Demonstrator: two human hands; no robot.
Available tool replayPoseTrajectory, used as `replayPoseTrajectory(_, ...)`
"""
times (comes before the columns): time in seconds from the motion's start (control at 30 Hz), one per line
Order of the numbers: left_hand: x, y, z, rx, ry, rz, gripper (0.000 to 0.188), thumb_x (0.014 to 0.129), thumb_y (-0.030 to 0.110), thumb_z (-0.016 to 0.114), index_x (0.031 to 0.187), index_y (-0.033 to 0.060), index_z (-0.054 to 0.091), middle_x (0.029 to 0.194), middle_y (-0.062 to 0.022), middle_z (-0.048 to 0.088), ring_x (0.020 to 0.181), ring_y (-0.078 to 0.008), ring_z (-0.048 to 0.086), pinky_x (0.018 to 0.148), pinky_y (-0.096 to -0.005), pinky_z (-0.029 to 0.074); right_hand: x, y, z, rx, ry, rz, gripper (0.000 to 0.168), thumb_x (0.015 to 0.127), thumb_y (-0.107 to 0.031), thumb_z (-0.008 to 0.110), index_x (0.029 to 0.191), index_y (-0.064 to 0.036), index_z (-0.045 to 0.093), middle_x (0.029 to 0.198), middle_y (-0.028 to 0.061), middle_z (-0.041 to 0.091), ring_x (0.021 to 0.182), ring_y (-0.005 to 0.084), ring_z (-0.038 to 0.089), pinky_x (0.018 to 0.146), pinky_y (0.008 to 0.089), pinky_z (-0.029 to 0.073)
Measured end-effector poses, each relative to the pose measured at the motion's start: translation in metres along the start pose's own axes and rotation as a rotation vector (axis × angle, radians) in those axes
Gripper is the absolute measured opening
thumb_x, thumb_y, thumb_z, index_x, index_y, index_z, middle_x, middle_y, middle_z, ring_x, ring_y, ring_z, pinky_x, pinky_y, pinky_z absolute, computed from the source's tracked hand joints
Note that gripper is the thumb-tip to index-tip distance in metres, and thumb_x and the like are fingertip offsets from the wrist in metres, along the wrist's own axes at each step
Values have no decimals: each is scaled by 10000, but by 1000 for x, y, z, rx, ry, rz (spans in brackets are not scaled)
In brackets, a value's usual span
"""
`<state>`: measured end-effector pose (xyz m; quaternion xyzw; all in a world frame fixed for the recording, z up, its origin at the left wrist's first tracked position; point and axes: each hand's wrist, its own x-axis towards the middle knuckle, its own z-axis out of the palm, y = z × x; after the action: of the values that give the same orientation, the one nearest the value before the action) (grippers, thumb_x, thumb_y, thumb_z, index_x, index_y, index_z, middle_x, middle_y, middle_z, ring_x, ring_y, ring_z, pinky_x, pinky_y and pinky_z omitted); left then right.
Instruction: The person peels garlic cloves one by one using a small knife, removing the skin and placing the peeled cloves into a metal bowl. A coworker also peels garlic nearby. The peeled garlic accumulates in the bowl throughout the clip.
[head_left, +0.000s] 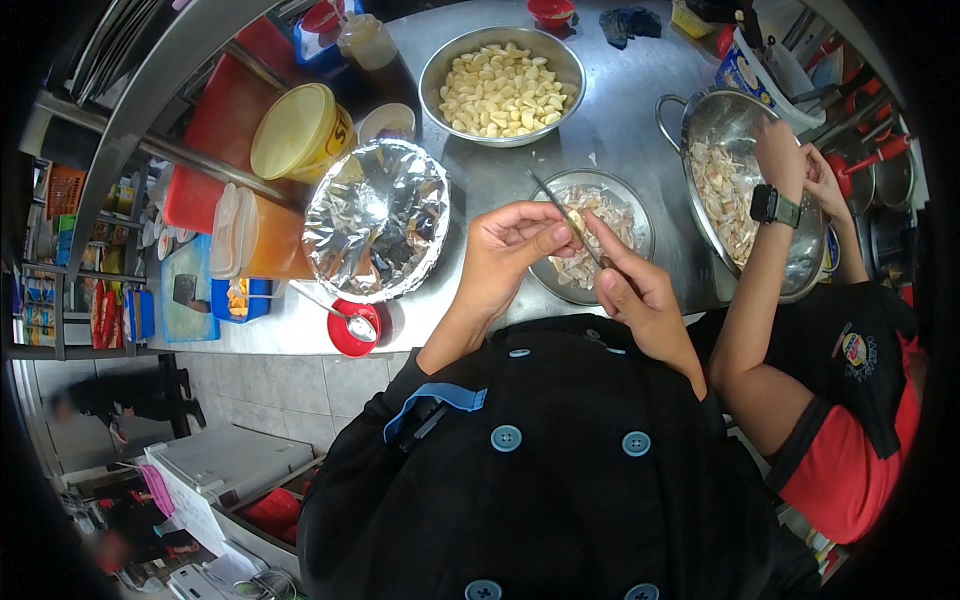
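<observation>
Between the fingertips of my left hand (510, 247) is a garlic clove (576, 220). My right hand (636, 289) grips a small knife (553, 196), its narrow blade pointing up and to the left, against the clove. Both hands are above a round metal plate (646, 238) covered with garlic skins (611, 217). Beyond it stands a steel bowl (430, 90) heaped with peeled garlic cloves (506, 86). The part of the clove under my fingers is hidden.
At right, a co-worker's hands (780, 154) are over a steel colander (810, 262) holding garlic skins and cloves. A foil-covered bowl (375, 217), a red bowl (341, 337) with a spoon (361, 328), and an orange-filled container (274, 232) stand left on the steel table (472, 176).
</observation>
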<state>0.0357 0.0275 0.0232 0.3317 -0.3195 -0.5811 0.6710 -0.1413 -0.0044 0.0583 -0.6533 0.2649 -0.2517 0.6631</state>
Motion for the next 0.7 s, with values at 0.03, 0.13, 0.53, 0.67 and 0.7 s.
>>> replayPoseTrajectory(0.03,0,0,0,12,-2,-6,157,787,-1,589,936,-50,575,871,-133,627,766,-170,619,711,-264,511,1,0,2,-49,13,-36,435,902,-206,433,1287,-18,357,1014,106,555,902,157,530,772,241,398)
replayPoseTrajectory(0.13,-1,1,-1,14,-13,-9,145,788,-2,588,924,-51,576,871,-136,626,756,-168,619,707,-265,512,2,-3,4,-162,31,-117,406,895,-132,426,1277,-9,367,1210,135,485,1108,204,464,917,284,344)
replayPoseTrajectory(0.53,-2,7,5,-55,-12,-120,239,784,-7,590,1014,-62,555,923,-147,610,816,-198,613,754,-286,508,-5,-4,0,485,-22,172,463,911,-266,423,1320,-76,320,587,-37,362,473,21,272,419,156,237)
replayPoseTrajectory(0.67,-2,10,10,133,-22,-14,264,795,14,587,1046,-57,549,950,-134,603,849,-186,603,764,-281,500,-3,-1,1,418,-15,142,490,910,-253,423,1341,-83,264,571,-15,350,432,30,264,386,157,222)
replayPoseTrajectory(0.7,-3,11,9,184,-29,13,264,798,21,586,1048,-55,549,954,-131,602,855,-181,600,765,-277,497,-4,-3,1,412,-26,152,494,911,-268,420,1342,-85,264,571,-22,350,439,28,271,392,155,225)
